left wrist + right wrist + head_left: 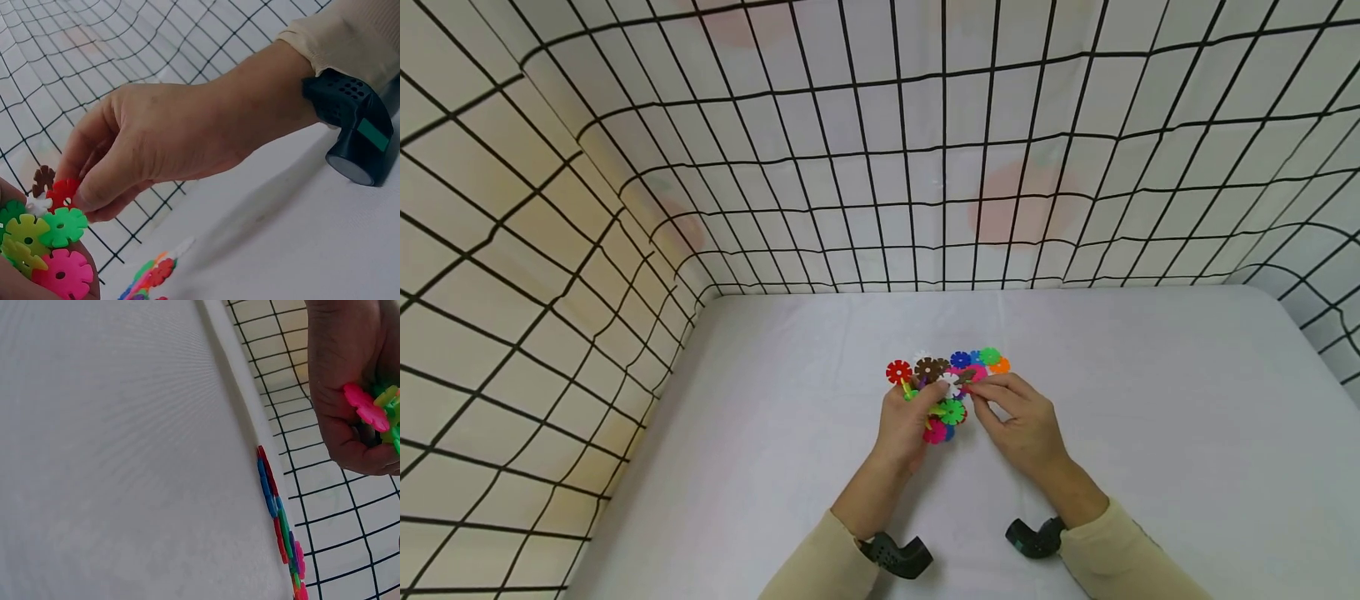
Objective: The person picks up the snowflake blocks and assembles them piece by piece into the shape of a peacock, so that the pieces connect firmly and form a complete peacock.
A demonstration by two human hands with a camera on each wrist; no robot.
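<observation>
My left hand [901, 423] grips a cluster of joined flower-shaped plastic discs; a green disc [952, 412], a pink disc [64, 275] and a yellow disc [26, 234] show in it. A red flower-shaped disc [61, 192] is pinched between the thumb and fingers of my right hand [1024, 422], right at the cluster's edge. White and brown discs [44, 179] lie close by it in the left wrist view. Whether the red disc is slotted into the cluster cannot be told. The left palm and fingers hide part of the cluster.
More flower discs lie on the white tabletop [760, 467] beyond the hands, among them a blue one [960, 359] and an orange one [1001, 365]. A black grid net [943, 167] rises along the back and sides. Each wrist wears a dark camera [1036, 538].
</observation>
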